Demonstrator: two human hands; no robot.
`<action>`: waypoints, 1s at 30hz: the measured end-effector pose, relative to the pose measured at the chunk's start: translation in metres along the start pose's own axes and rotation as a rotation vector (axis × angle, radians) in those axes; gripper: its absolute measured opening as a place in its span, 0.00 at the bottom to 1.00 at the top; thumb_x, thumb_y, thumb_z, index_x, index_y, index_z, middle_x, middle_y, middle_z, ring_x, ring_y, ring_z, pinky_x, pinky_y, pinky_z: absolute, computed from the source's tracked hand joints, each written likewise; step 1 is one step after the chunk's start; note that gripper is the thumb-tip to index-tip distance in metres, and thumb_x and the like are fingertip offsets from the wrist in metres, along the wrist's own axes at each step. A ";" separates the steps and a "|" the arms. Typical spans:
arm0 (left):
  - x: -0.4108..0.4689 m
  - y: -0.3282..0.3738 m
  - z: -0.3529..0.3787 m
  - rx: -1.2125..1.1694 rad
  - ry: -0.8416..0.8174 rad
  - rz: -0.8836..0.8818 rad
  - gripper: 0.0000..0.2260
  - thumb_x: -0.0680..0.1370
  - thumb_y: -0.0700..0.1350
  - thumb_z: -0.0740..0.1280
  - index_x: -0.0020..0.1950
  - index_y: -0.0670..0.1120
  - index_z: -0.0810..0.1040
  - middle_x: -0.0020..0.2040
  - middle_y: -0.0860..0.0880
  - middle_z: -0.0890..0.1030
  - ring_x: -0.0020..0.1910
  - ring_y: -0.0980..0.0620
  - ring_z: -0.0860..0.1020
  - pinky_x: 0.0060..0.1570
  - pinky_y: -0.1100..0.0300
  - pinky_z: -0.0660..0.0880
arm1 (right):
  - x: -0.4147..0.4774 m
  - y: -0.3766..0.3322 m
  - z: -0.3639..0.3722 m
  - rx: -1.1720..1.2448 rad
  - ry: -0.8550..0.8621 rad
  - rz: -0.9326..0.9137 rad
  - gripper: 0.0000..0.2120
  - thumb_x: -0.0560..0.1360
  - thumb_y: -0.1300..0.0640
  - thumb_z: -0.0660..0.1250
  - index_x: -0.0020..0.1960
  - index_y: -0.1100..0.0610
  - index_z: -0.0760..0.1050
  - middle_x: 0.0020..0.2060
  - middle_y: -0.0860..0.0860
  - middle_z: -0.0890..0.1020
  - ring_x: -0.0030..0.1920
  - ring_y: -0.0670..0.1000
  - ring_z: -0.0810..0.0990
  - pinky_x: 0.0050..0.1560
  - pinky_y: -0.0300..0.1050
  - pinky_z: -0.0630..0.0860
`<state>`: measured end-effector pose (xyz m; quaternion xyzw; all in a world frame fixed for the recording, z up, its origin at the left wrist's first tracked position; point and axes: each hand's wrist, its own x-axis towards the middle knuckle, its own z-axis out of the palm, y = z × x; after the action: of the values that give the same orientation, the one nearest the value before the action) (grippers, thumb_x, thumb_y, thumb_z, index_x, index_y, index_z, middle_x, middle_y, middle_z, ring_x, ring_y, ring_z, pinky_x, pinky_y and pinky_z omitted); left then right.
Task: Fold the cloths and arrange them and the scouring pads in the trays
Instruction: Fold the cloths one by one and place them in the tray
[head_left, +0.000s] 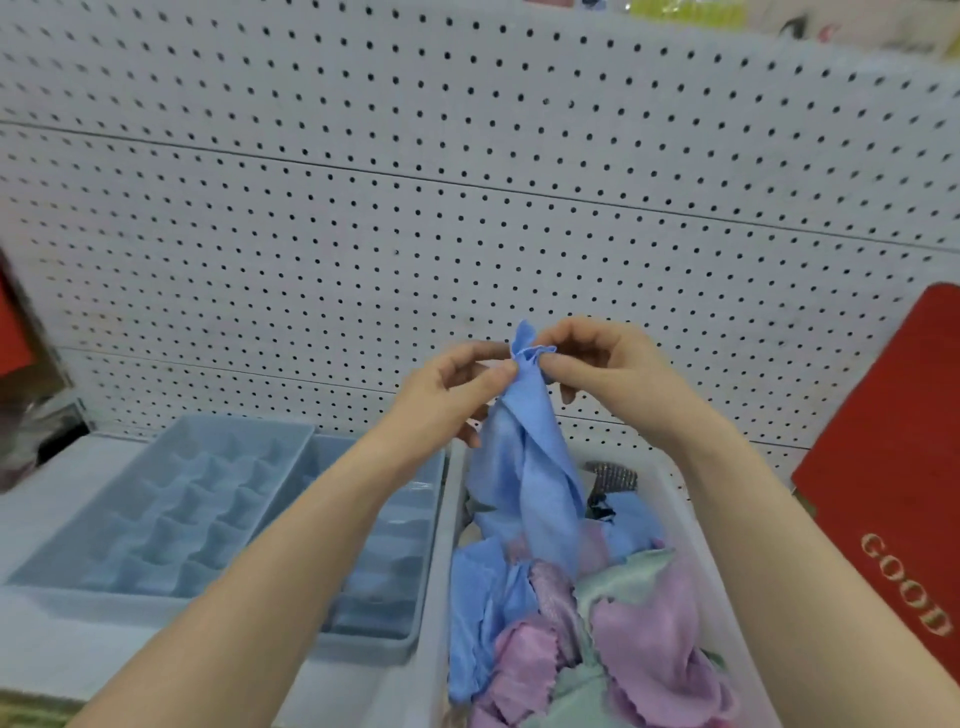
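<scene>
A blue cloth (530, 457) hangs in the air above a white bin (434, 649). My left hand (449, 395) and my right hand (608, 371) both pinch its top edge, close together. The bin holds a heap of blue, pink and pale green cloths (613, 618). A silvery scouring pad (615, 475) shows at the bin's far end. Two light blue divided trays lie to the left: one (171, 509) on the far left, the other (384, 561) beside the bin, partly hidden by my left forearm.
A white pegboard wall (467, 208) rises right behind the shelf. A red mat with the word GOOD (893, 499) leans at the right. Dark and red items (26, 374) sit at the far left edge.
</scene>
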<state>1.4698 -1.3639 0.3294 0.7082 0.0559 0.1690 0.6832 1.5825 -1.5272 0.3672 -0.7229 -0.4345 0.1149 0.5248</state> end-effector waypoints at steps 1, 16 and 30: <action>0.000 0.003 -0.002 0.031 0.043 0.030 0.08 0.78 0.48 0.69 0.56 0.51 0.81 0.47 0.43 0.82 0.36 0.54 0.77 0.29 0.62 0.73 | 0.002 -0.004 0.000 0.006 -0.038 -0.001 0.03 0.77 0.60 0.68 0.49 0.57 0.80 0.42 0.57 0.83 0.40 0.54 0.76 0.44 0.51 0.73; 0.002 0.020 -0.019 0.034 0.266 0.073 0.05 0.79 0.43 0.67 0.45 0.45 0.82 0.37 0.51 0.81 0.31 0.55 0.74 0.24 0.67 0.68 | 0.015 -0.020 0.030 -0.129 0.144 0.110 0.12 0.70 0.65 0.65 0.46 0.49 0.78 0.40 0.52 0.84 0.37 0.50 0.79 0.47 0.57 0.80; 0.002 0.006 -0.026 0.218 0.308 0.142 0.03 0.75 0.44 0.72 0.48 0.51 0.83 0.37 0.55 0.83 0.32 0.61 0.76 0.33 0.68 0.72 | 0.023 -0.025 0.025 -0.078 0.194 0.115 0.08 0.74 0.63 0.67 0.44 0.53 0.82 0.40 0.59 0.85 0.37 0.48 0.80 0.42 0.44 0.76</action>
<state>1.4626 -1.3392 0.3360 0.7459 0.1276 0.3161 0.5722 1.5687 -1.4917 0.3847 -0.7742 -0.3436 0.0571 0.5285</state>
